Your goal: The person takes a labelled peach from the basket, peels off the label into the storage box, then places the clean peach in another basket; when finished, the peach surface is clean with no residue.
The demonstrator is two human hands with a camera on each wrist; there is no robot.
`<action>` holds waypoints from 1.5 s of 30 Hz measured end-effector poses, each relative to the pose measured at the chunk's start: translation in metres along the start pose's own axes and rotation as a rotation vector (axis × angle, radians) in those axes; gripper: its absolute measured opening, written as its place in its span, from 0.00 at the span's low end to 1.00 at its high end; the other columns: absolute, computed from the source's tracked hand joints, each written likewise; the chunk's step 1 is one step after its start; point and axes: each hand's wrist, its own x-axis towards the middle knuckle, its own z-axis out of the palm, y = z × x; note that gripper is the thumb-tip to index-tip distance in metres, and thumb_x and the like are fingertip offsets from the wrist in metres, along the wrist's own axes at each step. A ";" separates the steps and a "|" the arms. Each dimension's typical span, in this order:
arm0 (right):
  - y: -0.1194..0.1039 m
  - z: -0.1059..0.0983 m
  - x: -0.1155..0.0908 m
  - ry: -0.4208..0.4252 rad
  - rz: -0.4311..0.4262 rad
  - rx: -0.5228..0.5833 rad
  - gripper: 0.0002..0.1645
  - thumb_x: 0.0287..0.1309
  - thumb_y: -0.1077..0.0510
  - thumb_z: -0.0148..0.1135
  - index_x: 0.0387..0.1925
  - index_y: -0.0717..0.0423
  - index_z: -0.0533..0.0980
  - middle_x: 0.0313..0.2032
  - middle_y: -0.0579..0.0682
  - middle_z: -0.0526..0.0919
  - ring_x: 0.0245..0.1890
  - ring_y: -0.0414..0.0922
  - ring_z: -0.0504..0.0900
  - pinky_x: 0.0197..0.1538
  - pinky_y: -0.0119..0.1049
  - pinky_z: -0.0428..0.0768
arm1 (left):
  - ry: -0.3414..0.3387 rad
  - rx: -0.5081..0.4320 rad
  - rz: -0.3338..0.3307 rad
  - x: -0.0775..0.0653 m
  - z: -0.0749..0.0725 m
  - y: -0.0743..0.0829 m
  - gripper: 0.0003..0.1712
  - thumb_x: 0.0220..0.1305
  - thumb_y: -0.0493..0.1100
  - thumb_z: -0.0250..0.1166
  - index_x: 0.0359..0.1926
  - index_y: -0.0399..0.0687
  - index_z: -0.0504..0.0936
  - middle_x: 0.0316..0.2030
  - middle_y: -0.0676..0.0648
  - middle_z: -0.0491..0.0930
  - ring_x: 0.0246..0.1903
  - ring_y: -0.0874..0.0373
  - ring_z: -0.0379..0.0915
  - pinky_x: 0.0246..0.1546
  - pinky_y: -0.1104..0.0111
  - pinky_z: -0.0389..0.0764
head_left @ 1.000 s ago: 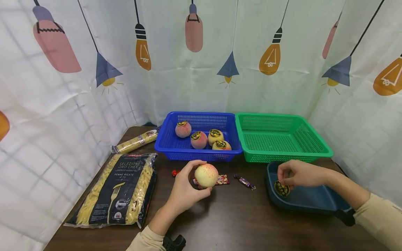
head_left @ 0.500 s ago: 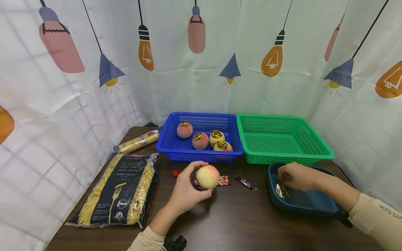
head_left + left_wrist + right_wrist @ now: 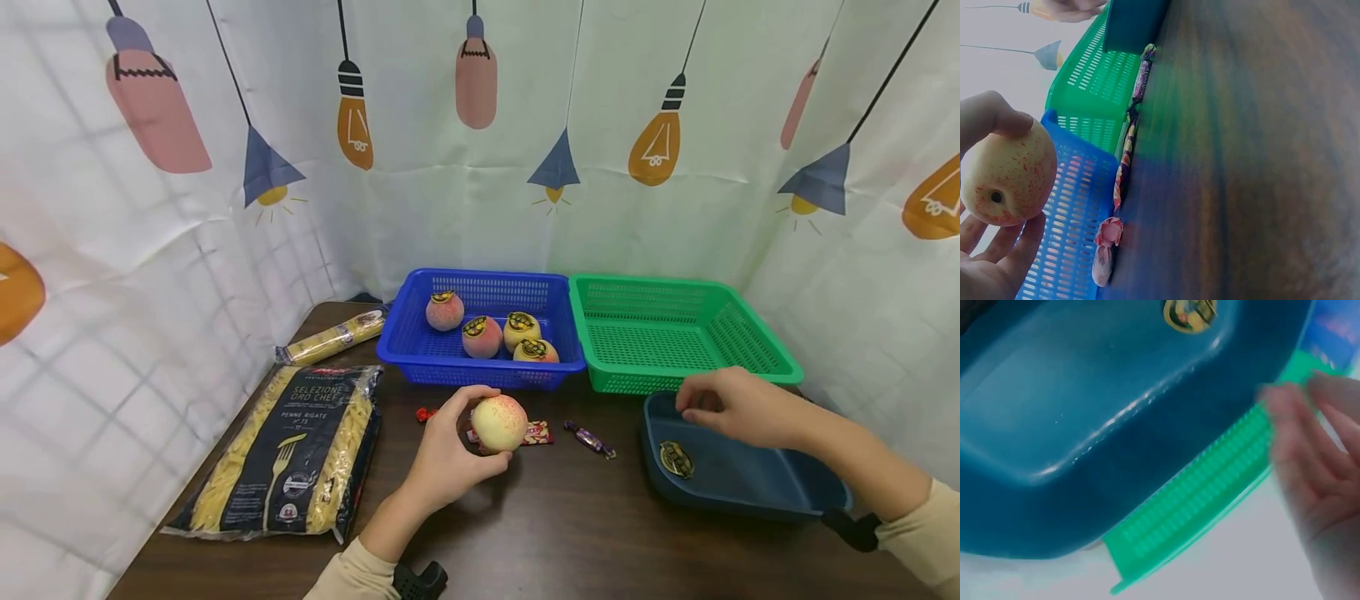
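In the head view my left hand (image 3: 448, 465) grips a pale peach (image 3: 499, 423) with a red blush between thumb and fingers, above the table. No sticker shows on the side of this peach facing me. The left wrist view shows the same peach (image 3: 1013, 172) from its stem end. Over the dark blue basin (image 3: 750, 492) at the right hovers my right hand (image 3: 750, 407), its fingers loosely bent around nothing. A black and gold sticker (image 3: 677, 459) lies inside the basin on its left side, apart from the fingers. The right wrist view is blurred at the fingers.
Several peaches with black stickers lie in the blue basket (image 3: 480, 372). Beside it stands a green basket (image 3: 675, 382). Wrapped candies (image 3: 590, 439) lie in front. A penne bag (image 3: 281, 450) and a spaghetti pack (image 3: 333, 336) sit at the left.
My right hand has let go of the sticker in the basin and risen up and to the right. The left hand still holds the peach in about the same place.
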 end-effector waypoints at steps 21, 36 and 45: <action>0.132 -0.051 -0.050 0.284 0.558 0.452 0.55 0.83 0.38 0.58 0.92 0.47 0.39 0.89 0.70 0.29 0.85 0.77 0.43 0.77 0.58 0.75 | -0.013 -0.020 -0.015 -0.001 0.001 0.001 0.50 0.48 0.32 0.87 0.70 0.64 0.78 0.65 0.55 0.83 0.60 0.56 0.83 0.58 0.62 0.88; 0.162 -0.025 -0.047 0.165 0.494 0.657 0.60 0.84 0.48 0.60 0.90 0.58 0.29 0.85 0.81 0.32 0.51 0.17 0.76 0.55 0.33 0.87 | -0.092 -0.001 0.023 -0.005 0.019 0.006 0.48 0.48 0.38 0.88 0.70 0.62 0.79 0.62 0.59 0.85 0.59 0.54 0.81 0.53 0.62 0.88; 0.164 -0.027 -0.055 0.150 0.498 0.642 0.60 0.84 0.48 0.59 0.91 0.53 0.28 0.83 0.82 0.24 0.49 0.12 0.72 0.54 0.31 0.86 | -0.309 -0.003 0.208 0.010 0.066 0.038 0.45 0.50 0.39 0.87 0.69 0.58 0.78 0.62 0.60 0.83 0.60 0.67 0.81 0.60 0.69 0.87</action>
